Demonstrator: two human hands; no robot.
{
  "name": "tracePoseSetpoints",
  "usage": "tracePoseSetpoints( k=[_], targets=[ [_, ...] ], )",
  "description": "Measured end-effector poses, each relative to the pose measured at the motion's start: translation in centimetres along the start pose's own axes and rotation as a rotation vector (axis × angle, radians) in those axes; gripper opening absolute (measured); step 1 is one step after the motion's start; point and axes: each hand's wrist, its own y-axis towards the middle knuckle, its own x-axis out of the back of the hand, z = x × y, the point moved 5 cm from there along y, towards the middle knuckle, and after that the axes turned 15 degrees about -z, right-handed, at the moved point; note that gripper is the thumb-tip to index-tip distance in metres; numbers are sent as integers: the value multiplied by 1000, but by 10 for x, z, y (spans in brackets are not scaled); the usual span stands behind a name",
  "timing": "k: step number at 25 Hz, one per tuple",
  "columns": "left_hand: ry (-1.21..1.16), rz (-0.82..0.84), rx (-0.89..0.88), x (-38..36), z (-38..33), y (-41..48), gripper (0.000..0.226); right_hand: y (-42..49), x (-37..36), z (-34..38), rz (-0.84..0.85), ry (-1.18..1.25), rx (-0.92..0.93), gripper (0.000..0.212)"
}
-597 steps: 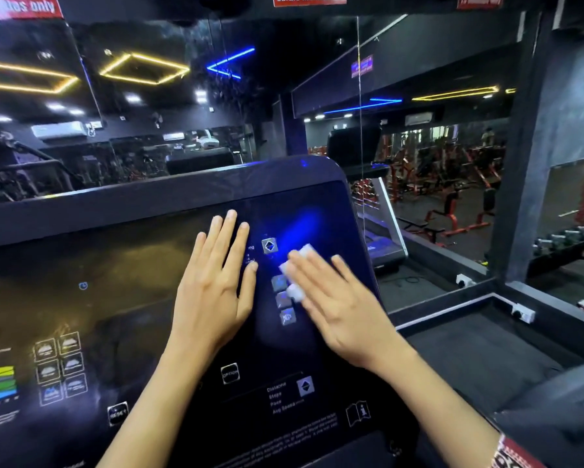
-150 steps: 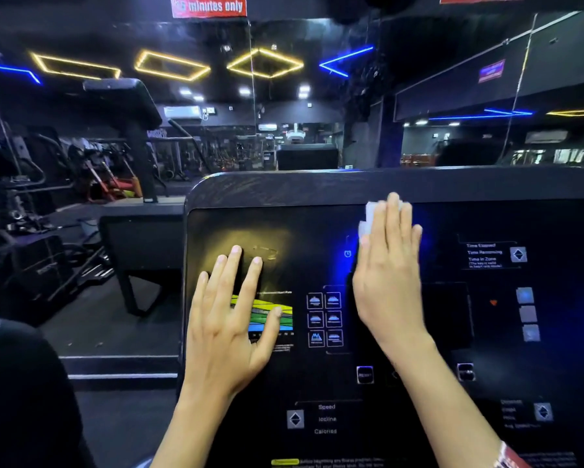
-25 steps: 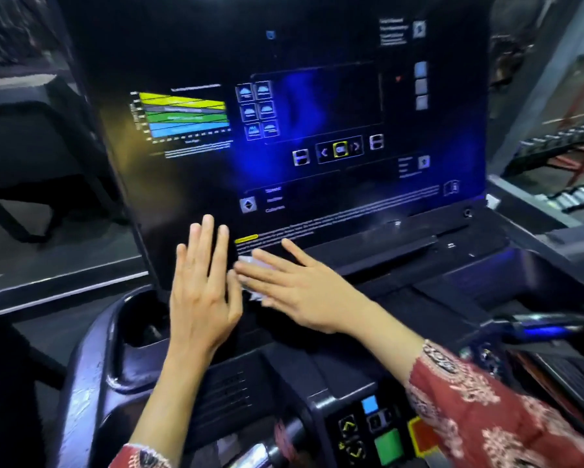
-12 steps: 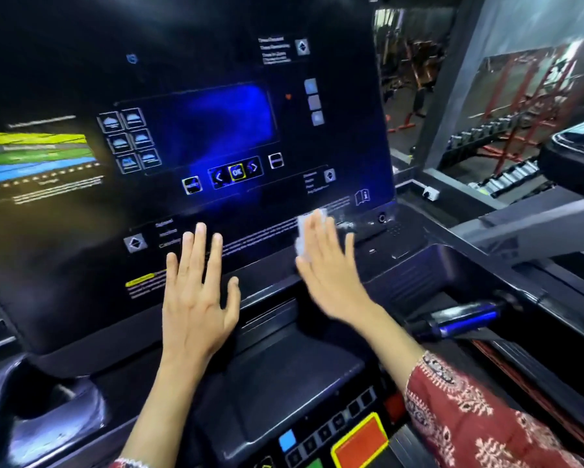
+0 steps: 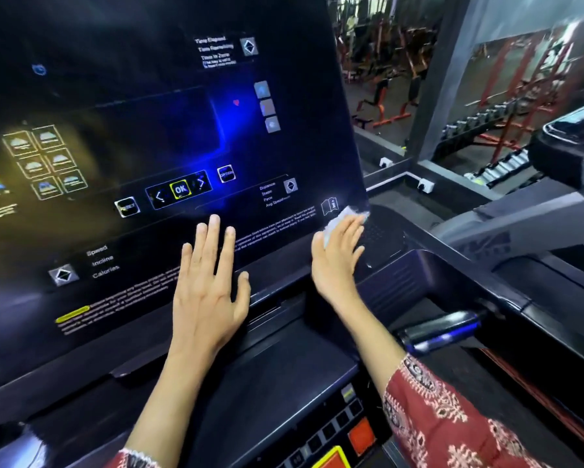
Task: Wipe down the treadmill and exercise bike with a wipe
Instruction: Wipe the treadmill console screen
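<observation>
The treadmill's glossy black console panel [image 5: 142, 106] fills the left and middle of the head view, with lit icons and an OK button. My right hand [image 5: 338, 256] presses a white wipe [image 5: 339, 219] flat against the panel's lower right corner, fingers straight; most of the wipe is hidden under them. My left hand [image 5: 209, 285] rests flat on the panel's bottom edge, fingers straight and spread, holding nothing.
Below the panel lie a dark tray ledge [image 5: 273, 373] and a row of coloured buttons [image 5: 348, 440]. A shiny handlebar grip [image 5: 442, 331] juts out at the right. Another treadmill [image 5: 560, 184] and racks of red gym gear [image 5: 506, 106] stand beyond.
My right hand has slid the wipe to the right along the panel's bottom edge, reaching the lower right corner. My left hand has stayed flat on the panel's lower edge.
</observation>
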Motion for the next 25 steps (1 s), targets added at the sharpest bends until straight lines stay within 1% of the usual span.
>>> tracePoseSetpoints(
  k=[2, 3, 4, 5, 8, 10, 11, 13, 14, 15, 16, 19, 21, 23, 24, 25],
  targets=[
    [-1, 10, -22, -11, -10, 8, 61, -33, -8, 7, 94, 4, 142, 66],
    [-2, 14, -32, -16, -14, 11, 62, -37, -7, 4, 113, -24, 210, 64],
    [-1, 14, -41, -21, -19, 15, 61, -27, -4, 0, 92, -36, 238, 62],
    [2, 11, -50, -25, -22, 18, 61, -9, 1, -4, 53, -32, 214, 60],
    [9, -3, -56, -33, -32, 24, 60, 45, 23, -11, -56, 59, 36, 55],
    [15, -20, -49, -36, -36, 24, 60, 38, 22, -14, -28, 52, 29, 58],
    [15, -29, -43, -36, -36, 24, 60, 22, 16, -16, 12, 10, 78, 61],
    [10, -40, -34, -36, -36, 23, 59, -17, 6, -18, 73, -73, 239, 60],
    [7, -43, -33, -36, -36, 23, 58, -24, 6, -19, 93, -106, 310, 58],
    [4, -45, -33, -36, -36, 23, 58, -18, 7, -20, 76, -123, 353, 57],
    [3, -46, -33, -37, -36, 23, 57, -3, 10, -19, 39, -111, 363, 58],
    [-4, -42, -30, -37, -36, 21, 57, 41, 21, -18, -34, 37, 260, 59],
    [-9, -41, -29, -38, -36, 20, 57, 35, 17, -19, -69, 131, 245, 62],
    [-10, -35, -31, -38, -36, 21, 57, 7, 7, -19, -84, 185, 337, 69],
    [-11, -30, -34, -37, -35, 21, 56, -7, 4, -14, -58, 237, 407, 71],
    [-18, -27, -37, -37, -35, 22, 56, -18, 3, -9, -12, 292, 475, 68]
  ],
)
